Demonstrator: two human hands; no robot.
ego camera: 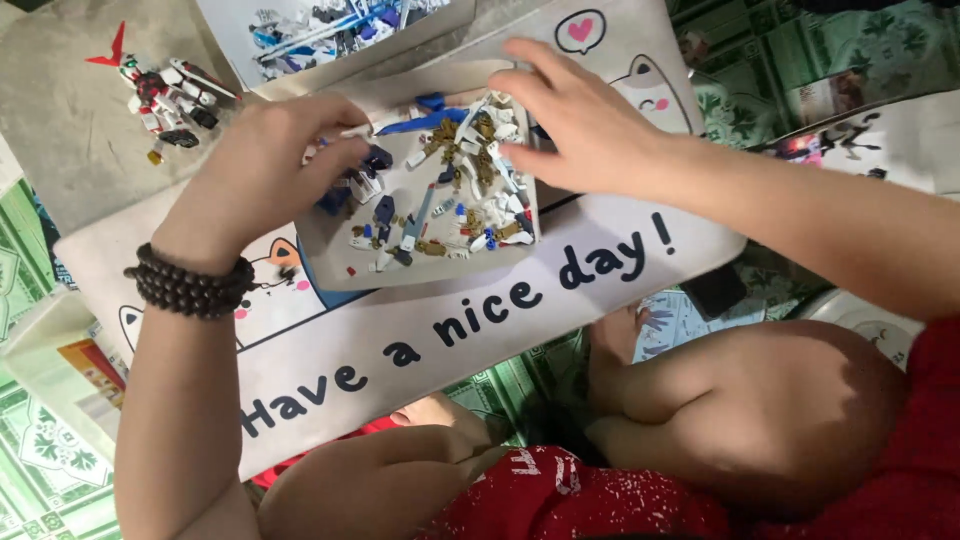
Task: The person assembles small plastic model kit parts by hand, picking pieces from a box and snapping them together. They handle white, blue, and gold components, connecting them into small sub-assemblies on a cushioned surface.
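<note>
Head view, looking down over bare knees at a low table (80, 110) covered partly by a cream cloth mat with cartoon cats and dark lettering (420, 330). Centre frame: shallow pale cardboard tray (330, 262) lying on the mat, heaped with small loose plastic model pieces in white, blue and gold (465, 195). Left hand (265, 165), dark beaded bracelet (190, 285) at the wrist, over the tray's left edge; fingers (345, 155) curled and drawn together, seemingly pinching a small dark blue piece (375, 158), though the grip itself partly hidden. Right hand (585, 125) over the tray's upper right corner, fingers spread and lightly bent, tips touching the heap of pieces; nothing visibly pinched. Upper left of frame: small assembled red, white and black robot figure (165, 95), well apart from the tray. Top centre: open box holding white and blue part frames (320, 30). Risks, judged: tray light and shallow, so a push from either hand could tip or slide it and scatter pieces onto the mat or over the near edge onto the green patterned floor (40, 460); tiny pinched piece could slip and vanish into the heap; forearm sweep could knock the figure.
</note>
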